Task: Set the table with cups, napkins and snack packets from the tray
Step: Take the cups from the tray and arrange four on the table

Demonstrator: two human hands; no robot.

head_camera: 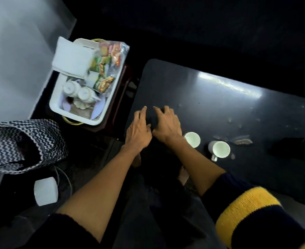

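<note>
two white cups (192,139) upright on table | tray (58,106) holds cups, napkins, packets

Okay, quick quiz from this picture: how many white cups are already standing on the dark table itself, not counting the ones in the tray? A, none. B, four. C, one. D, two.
D: two white cups stand on the dark table, one cup just right of the right hand and a second cup beside it; the other cups are in the tray.

table (211,108): glossy dark (scuffed) | tray (58,105): white plastic | cups (220,150): glazed
</note>
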